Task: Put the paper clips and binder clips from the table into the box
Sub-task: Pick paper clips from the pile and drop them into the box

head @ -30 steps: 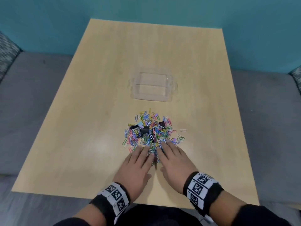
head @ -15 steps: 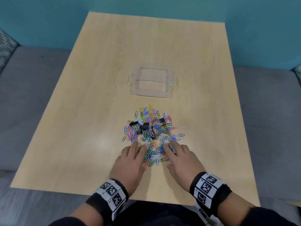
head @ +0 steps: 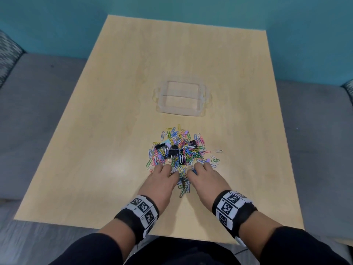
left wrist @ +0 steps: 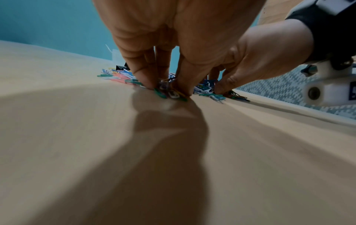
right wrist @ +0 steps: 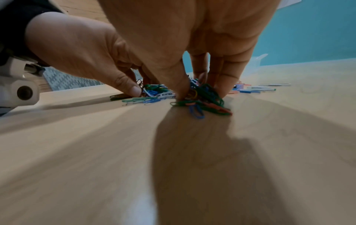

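Note:
A heap of coloured paper clips with several black binder clips in it lies on the wooden table, just in front of the clear plastic box, whose inside shows only the table through it. My left hand and right hand sit side by side at the heap's near edge. Fingers and thumb of each curl down into the clips. In the left wrist view my left hand pinches a small bunch against the table. In the right wrist view my right hand bunches green and blue paper clips.
A few stray paper clips lie to the right of the heap. Grey seating flanks the table on both sides and a teal wall stands behind it.
Both hands went from lying flat at the heap's near edge to curling their fingers into it. A trail of clips has been dragged back between the hands.

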Demonstrator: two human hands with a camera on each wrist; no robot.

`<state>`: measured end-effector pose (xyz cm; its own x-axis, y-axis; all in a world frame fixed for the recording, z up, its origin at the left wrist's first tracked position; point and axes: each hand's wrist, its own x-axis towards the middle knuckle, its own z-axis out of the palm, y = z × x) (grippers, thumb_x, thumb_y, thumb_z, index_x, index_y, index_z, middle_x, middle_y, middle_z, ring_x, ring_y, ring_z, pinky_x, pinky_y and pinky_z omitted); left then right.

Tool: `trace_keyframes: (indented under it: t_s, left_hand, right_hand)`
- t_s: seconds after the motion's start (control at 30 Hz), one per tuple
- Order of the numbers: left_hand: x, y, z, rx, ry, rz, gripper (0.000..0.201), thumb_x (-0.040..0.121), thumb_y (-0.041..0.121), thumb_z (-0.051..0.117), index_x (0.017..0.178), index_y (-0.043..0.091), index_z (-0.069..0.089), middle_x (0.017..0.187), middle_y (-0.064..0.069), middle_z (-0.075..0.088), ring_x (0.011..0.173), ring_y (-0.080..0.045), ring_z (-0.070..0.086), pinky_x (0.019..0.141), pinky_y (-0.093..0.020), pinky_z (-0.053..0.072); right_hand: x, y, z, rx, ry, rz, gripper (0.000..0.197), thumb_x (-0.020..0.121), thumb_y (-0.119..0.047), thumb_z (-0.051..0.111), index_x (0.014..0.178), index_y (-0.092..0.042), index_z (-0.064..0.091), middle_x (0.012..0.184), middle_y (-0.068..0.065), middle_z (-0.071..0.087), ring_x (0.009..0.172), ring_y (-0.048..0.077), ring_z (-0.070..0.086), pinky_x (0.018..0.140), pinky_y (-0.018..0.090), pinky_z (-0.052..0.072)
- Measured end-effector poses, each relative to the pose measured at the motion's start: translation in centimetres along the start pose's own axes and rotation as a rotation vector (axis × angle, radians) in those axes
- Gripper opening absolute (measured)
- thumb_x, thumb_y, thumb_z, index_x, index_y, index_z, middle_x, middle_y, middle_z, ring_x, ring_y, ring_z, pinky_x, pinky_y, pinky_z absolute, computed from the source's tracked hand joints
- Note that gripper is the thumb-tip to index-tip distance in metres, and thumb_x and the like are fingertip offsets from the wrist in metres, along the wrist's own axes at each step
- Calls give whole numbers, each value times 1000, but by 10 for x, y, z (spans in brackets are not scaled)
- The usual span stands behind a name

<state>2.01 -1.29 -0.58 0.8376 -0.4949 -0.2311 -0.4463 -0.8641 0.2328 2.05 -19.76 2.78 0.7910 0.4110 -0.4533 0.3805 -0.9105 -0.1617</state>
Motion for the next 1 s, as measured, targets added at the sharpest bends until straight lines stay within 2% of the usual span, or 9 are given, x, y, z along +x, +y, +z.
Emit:
trace_keyframes:
  t_s: [0.1, 0.27, 0.37, 0.47, 0.6, 0.7, 0.77, 0.87, 1.0]
  left_hand:
    - [-1, -2, -5, 4, 11, 29, 44, 51, -6, 66, 84, 18, 52, 88, -3, 51, 82, -25, 43, 54, -33, 46]
    - [1, -5, -9, -32, 27, 21, 37, 53, -9, 66, 71, 19, 49, 79, -1, 48, 73, -22, 44, 50, -33, 43]
    - [3, -6, -12, -70, -1, 5, 36, 55, -8, 65, 69, 20, 48, 77, 0, 48, 70, -20, 43, 50, -33, 42]
    - [6, -9, -15, -132, -34, -29, 37, 53, -8, 68, 65, 20, 46, 69, 2, 46, 63, -17, 39, 48, -29, 31]
    - [10, -11, -26, -321, -76, -198, 12, 78, 5, 55, 77, 16, 59, 82, 0, 52, 74, -21, 50, 60, -32, 40]
    - [12, -19, -37, -506, -128, -313, 14, 82, 12, 55, 82, 23, 64, 85, 7, 58, 78, -14, 56, 70, -28, 44]
    - [15, -24, -44, -686, -150, -406, 13, 79, 11, 61, 74, 23, 64, 72, 7, 62, 65, -12, 60, 65, -28, 50]
    - [24, -32, -63, -1009, -155, -524, 16, 78, 1, 66, 69, 14, 64, 57, -1, 58, 46, -13, 57, 50, -27, 48]
    - [66, -48, -101, -1103, 5, -494, 15, 76, -4, 67, 70, 9, 66, 52, -6, 59, 42, -17, 54, 52, -34, 47]
  right_hand:
    - [0, 0, -5, -18, -26, -4, 52, 73, 5, 47, 124, -7, 42, 120, 15, 42, 107, 37, 42, 75, 42, 43]
    - [3, 3, -7, 26, -28, 14, 48, 73, 9, 46, 117, -9, 44, 117, 12, 42, 104, 33, 43, 67, 37, 34]
    - [7, 8, -4, 102, -23, 14, 42, 71, 11, 47, 106, -12, 46, 107, 9, 43, 95, 30, 44, 67, 37, 37]
    - [11, 11, -6, 182, -18, 32, 33, 74, 11, 45, 91, -17, 43, 91, 2, 36, 76, 25, 38, 62, 34, 30]
    - [16, 19, -11, 382, -27, 114, 15, 83, -1, 46, 81, -16, 44, 87, 1, 44, 72, 25, 46, 58, 35, 34]
    - [17, 27, -16, 612, -23, 191, 12, 82, -7, 51, 79, -18, 52, 79, -6, 53, 67, 16, 54, 58, 32, 44]
    - [18, 32, -21, 753, -37, 249, 12, 81, -7, 54, 78, -18, 56, 70, -8, 55, 58, 10, 53, 53, 26, 41]
    - [26, 39, -38, 1028, -31, 320, 16, 79, -2, 56, 71, -16, 58, 60, 0, 59, 46, 15, 54, 47, 24, 42]
    - [57, 55, -82, 1058, 95, 336, 17, 80, 0, 57, 72, -15, 59, 58, 5, 59, 41, 13, 54, 44, 29, 46]
